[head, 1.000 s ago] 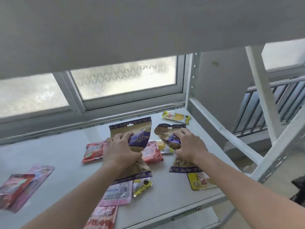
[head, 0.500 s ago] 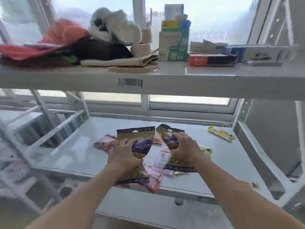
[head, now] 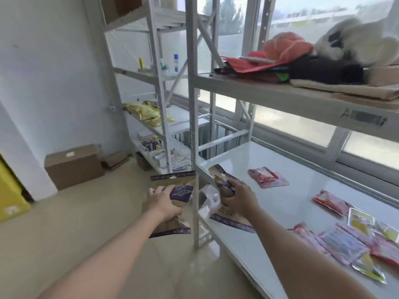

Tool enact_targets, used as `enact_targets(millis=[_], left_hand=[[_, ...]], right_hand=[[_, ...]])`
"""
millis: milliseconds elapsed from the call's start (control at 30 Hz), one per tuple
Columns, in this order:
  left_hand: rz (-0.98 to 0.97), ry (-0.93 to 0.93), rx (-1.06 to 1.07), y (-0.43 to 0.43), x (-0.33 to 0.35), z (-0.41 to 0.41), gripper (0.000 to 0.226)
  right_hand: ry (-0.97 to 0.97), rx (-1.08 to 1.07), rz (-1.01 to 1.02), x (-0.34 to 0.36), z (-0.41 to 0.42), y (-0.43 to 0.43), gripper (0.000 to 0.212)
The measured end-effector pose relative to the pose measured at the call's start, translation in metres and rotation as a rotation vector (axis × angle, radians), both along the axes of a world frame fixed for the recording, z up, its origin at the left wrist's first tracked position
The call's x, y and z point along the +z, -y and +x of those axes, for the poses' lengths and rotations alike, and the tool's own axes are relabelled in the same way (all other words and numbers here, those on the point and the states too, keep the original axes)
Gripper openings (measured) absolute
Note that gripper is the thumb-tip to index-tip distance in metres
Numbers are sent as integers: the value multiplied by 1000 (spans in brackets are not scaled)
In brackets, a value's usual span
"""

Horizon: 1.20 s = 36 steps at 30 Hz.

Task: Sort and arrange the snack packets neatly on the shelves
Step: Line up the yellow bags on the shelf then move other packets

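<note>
Both brown-and-purple pouches now lifted off the shelf [head: 280,203], left of its post: left hand [head: 162,200] grips one pouch [head: 172,186], right hand [head: 238,198] clasps another [head: 222,182] (top crumpled).

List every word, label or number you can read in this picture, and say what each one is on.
"A": on the front edge of the upper shelf, followed by a grey strip too blurred to read.
Brown and purple packets in the left hand and right hand: print too blurred to read.
Red and pink packets on the lower shelf: print unreadable.
Yellow packets on the far rack: unreadable.
</note>
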<state>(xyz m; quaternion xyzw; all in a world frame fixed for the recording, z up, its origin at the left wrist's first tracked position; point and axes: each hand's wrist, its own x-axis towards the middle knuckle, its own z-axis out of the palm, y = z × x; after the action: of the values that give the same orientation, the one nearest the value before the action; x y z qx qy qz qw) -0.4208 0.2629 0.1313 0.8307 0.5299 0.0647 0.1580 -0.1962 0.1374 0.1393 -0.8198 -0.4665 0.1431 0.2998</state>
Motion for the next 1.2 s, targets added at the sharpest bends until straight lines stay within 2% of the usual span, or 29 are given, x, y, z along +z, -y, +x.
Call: enact_targets(millis=[133, 233, 367, 633, 967, 1200], left_hand=[[32, 14, 122, -49, -2, -71, 94], [35, 12, 163, -95, -2, -114, 94], [45, 20, 191, -169, 2, -170, 92], [72, 53, 202, -320, 16, -261, 89], [40, 130, 231, -536, -10, -312, 92], [75, 76, 226, -726, -6, -315, 95]], right_hand=[[-25, 99, -9, 2, -58, -78, 69], [-45, 142, -11, 5, -99, -144, 80], [-92, 155, 19, 11, -154, -232, 73], [-191, 130, 74, 9, -234, -388, 72], [-191, 151, -39, -28, -250, -618, 81], [-184, 91, -83, -34, -227, -794, 72]])
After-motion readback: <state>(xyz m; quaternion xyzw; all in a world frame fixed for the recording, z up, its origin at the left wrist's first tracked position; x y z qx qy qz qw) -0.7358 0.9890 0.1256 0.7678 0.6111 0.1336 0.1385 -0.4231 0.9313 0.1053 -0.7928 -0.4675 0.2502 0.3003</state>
